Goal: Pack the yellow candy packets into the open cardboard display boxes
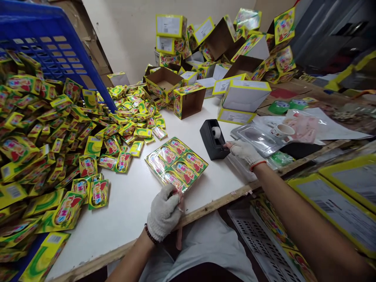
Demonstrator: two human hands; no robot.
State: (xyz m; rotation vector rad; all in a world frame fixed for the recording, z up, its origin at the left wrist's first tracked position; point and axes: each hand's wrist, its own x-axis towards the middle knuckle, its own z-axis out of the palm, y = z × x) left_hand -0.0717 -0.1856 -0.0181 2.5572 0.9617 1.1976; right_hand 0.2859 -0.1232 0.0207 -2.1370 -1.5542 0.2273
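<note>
My left hand point(164, 213), in a white knit glove with bare fingertips showing, is closed at the near corner of a flat green and yellow candy display box point(178, 162). What lies inside its curled fingers is hidden. Shiny and printed with several fruit panels, the box lies on the white table point(126, 219). To its right stands a black tape dispenser point(213, 139) with a white-cored roll. My right hand point(246, 152), gloved likewise, pinches at the dispenser's cutting end, where the clear tape is too thin to make out.
Small candy boxes point(53, 129) are heaped on the left beside a tilted blue crate point(53, 43). Open cartons point(189, 102) pile up at the back. Clear plastic trays point(255, 137) and a cup point(283, 131) lie right. A wooden strip point(211, 207) edges the table.
</note>
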